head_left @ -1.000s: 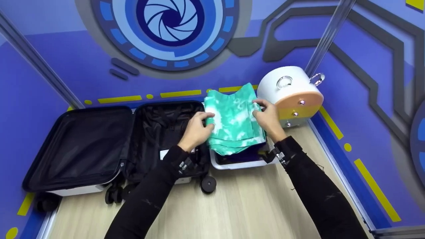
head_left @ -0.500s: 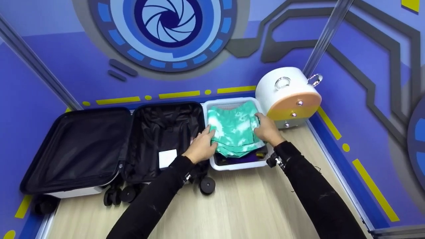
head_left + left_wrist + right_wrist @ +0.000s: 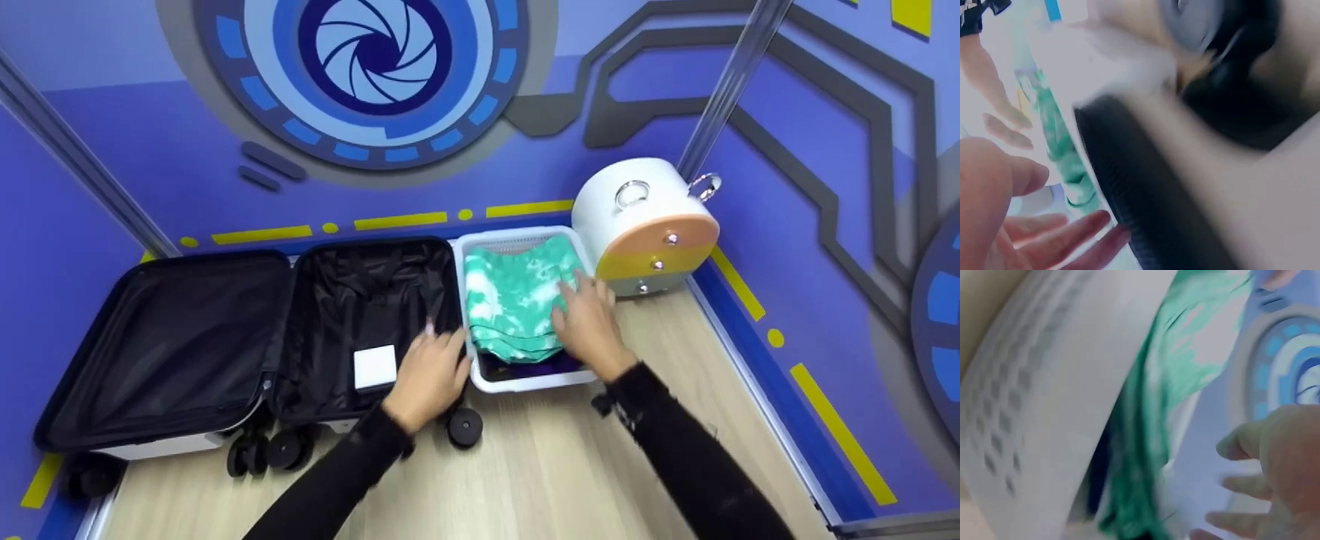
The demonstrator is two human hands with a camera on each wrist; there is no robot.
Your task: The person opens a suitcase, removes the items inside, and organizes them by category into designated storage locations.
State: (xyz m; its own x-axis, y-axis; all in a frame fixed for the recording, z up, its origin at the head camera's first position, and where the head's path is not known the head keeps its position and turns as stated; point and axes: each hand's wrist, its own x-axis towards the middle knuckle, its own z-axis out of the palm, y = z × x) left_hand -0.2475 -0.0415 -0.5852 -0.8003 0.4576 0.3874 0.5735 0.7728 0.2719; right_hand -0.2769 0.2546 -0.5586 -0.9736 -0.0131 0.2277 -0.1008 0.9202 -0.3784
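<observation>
A folded green and white tie-dye cloth (image 3: 514, 296) lies in a white plastic basket (image 3: 529, 385), on top of dark items. My right hand (image 3: 592, 326) is over the basket's right side, fingers spread and overlapping the cloth's edge in the head view. In the right wrist view that hand (image 3: 1280, 478) shows nothing between its fingers. My left hand (image 3: 429, 381) hovers where the black suitcase (image 3: 330, 322) meets the basket, its fingers loosely extended. The left wrist view has the same hand (image 3: 1055, 230) beside the dark suitcase edge (image 3: 1129, 163), holding nothing.
Beside the suitcase's inner right half, its other half (image 3: 172, 345) lies opened flat. A white square item (image 3: 375, 366) rests inside. A rounded white cabinet with coloured drawers (image 3: 652, 225) stands right of the basket. Blue patterned walls (image 3: 810, 285) enclose the wooden surface (image 3: 540, 465).
The cloth went down into the basket and both hands let go of it. The left hand drew back left toward the suitcase; the right hand moved down toward the basket's near side.
</observation>
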